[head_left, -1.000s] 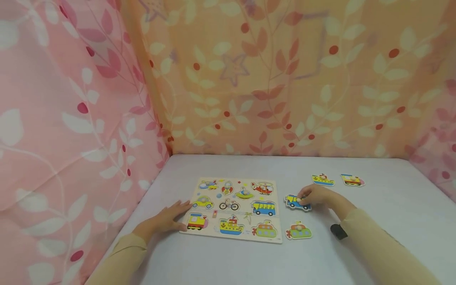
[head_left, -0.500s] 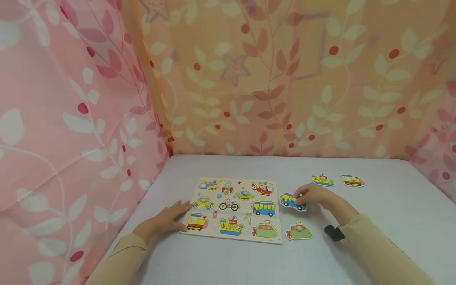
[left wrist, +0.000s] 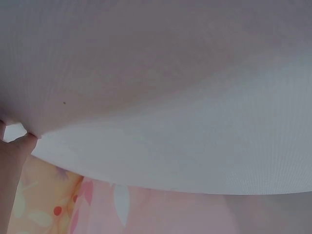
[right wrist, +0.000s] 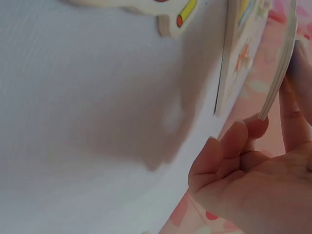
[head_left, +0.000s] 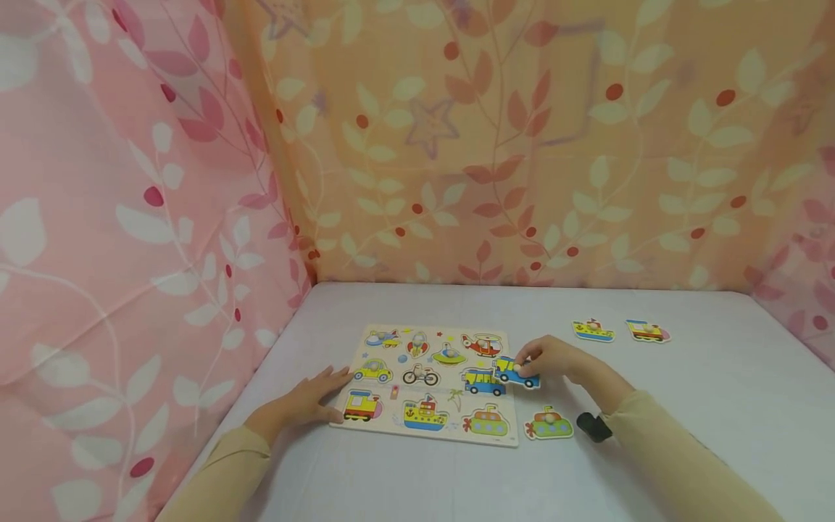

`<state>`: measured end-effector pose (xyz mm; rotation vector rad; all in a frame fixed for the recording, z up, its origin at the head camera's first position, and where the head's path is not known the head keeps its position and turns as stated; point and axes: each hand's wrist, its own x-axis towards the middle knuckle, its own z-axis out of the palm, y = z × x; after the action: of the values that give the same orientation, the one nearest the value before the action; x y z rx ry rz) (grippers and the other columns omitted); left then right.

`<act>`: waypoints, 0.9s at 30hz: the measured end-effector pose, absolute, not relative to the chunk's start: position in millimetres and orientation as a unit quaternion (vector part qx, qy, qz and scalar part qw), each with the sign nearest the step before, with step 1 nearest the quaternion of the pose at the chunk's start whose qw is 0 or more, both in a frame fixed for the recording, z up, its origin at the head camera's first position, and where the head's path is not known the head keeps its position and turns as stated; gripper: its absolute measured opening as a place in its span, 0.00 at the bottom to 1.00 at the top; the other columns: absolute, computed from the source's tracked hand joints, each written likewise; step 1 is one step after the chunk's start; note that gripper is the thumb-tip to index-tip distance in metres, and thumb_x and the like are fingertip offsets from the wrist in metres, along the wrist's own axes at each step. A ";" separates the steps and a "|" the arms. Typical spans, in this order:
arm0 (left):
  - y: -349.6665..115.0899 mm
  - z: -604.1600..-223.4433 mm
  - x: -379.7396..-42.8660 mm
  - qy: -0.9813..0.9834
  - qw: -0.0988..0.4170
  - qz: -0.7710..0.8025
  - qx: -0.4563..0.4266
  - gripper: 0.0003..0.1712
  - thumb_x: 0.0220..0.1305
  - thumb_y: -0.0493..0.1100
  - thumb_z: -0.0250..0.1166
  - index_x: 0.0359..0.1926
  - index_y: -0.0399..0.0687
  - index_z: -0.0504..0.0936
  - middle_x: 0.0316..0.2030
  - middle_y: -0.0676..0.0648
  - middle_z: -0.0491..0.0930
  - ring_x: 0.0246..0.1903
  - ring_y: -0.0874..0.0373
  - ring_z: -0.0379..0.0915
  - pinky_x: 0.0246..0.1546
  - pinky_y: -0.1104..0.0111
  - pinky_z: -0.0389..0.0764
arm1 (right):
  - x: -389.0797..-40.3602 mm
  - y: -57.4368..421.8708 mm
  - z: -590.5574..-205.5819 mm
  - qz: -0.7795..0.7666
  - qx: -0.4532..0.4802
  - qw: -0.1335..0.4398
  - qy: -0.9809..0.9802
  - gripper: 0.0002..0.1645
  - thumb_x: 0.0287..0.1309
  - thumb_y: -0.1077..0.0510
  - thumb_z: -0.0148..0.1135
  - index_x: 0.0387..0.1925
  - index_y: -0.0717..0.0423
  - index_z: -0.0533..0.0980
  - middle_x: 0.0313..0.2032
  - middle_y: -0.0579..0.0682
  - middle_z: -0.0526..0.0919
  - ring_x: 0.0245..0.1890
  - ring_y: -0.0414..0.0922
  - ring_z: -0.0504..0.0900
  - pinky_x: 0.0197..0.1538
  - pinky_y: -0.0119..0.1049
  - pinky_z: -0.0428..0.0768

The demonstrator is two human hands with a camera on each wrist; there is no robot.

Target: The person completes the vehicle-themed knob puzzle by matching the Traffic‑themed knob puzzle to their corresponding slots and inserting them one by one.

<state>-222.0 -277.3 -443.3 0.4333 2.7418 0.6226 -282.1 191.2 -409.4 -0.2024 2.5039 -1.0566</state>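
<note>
In the head view, my right hand (head_left: 557,360) pinches a blue and yellow bus puzzle piece (head_left: 506,371) by its knob. The piece is tilted and partly overlaps the printed bus at the right edge of the wooden puzzle board (head_left: 457,436). The right wrist view has this bus piece (right wrist: 279,78) edge-on, raised off the table. Fingers of my left hand (head_left: 305,400) lie fairly straight at the board's left edge. Plane, rocket, saucer, helicopter, car and bicycle pieces with knobs sit in the board; its train, ship and submarine pictures have no knobs.
A green submarine piece (head_left: 549,425) lies right of the board's lower corner. Farther back at the right are a ship piece (head_left: 593,331) and a train piece (head_left: 647,331). A small black object (head_left: 593,427) shows at the right wrist. Patterned curtains (head_left: 457,181) enclose the white table (head_left: 404,478).
My right hand has moved left with the bus piece, from the table beside the board to over the board's right edge. My left hand has stayed in place.
</note>
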 end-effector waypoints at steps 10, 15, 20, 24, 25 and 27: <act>-277.4 -443.0 -222.9 0.954 0.145 0.215 0.153 0.49 0.53 0.54 0.73 0.73 0.49 0.61 0.74 0.44 0.54 0.74 0.40 0.36 0.67 0.38 0.38 | -289.3 173.4 -413.4 -0.375 -0.100 0.211 0.897 0.08 0.54 0.55 0.72 0.36 0.52 0.84 0.43 0.52 0.77 0.47 0.53 0.68 0.48 0.50 0.68; -276.9 -442.7 -223.2 0.954 0.149 0.216 0.146 0.50 0.53 0.56 0.72 0.73 0.51 0.61 0.74 0.45 0.53 0.74 0.41 0.36 0.68 0.39 0.38 | -290.8 166.6 -413.9 -0.378 -0.119 0.216 0.892 0.08 0.54 0.56 0.72 0.35 0.53 0.84 0.39 0.52 0.74 0.45 0.51 0.67 0.45 0.47 0.66; -276.1 -443.0 -222.7 0.956 0.155 0.209 0.134 0.50 0.52 0.57 0.72 0.74 0.54 0.61 0.74 0.47 0.54 0.74 0.43 0.35 0.69 0.40 0.38 | -292.8 160.9 -416.0 -0.371 -0.142 0.223 0.890 0.07 0.54 0.58 0.71 0.36 0.54 0.84 0.35 0.51 0.72 0.42 0.49 0.67 0.40 0.42 0.64; -276.1 -443.7 -222.1 0.957 0.154 0.210 0.128 0.50 0.52 0.57 0.72 0.74 0.54 0.61 0.74 0.47 0.54 0.74 0.43 0.36 0.69 0.40 0.38 | -294.9 156.3 -418.8 -0.370 -0.155 0.228 0.887 0.06 0.54 0.60 0.71 0.36 0.55 0.84 0.33 0.50 0.72 0.39 0.48 0.68 0.39 0.40 0.64; -275.9 -443.8 -222.0 0.957 0.154 0.211 0.126 0.50 0.52 0.57 0.73 0.74 0.54 0.61 0.74 0.48 0.54 0.74 0.43 0.36 0.69 0.40 0.38 | -295.7 155.1 -419.7 -0.370 -0.155 0.230 0.887 0.06 0.54 0.60 0.71 0.35 0.55 0.84 0.33 0.50 0.72 0.39 0.48 0.68 0.39 0.40 0.64; -275.7 -444.5 -222.1 0.957 0.152 0.213 0.124 0.50 0.52 0.57 0.73 0.73 0.54 0.61 0.74 0.47 0.54 0.74 0.43 0.36 0.68 0.40 0.38 | -297.2 153.0 -421.5 -0.369 -0.156 0.231 0.886 0.06 0.54 0.60 0.71 0.35 0.54 0.84 0.33 0.49 0.72 0.39 0.47 0.68 0.39 0.40 0.64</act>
<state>-222.1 -275.7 -444.5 0.3563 2.7463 0.6106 -297.2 153.0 -421.5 -0.4298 2.4367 -1.0157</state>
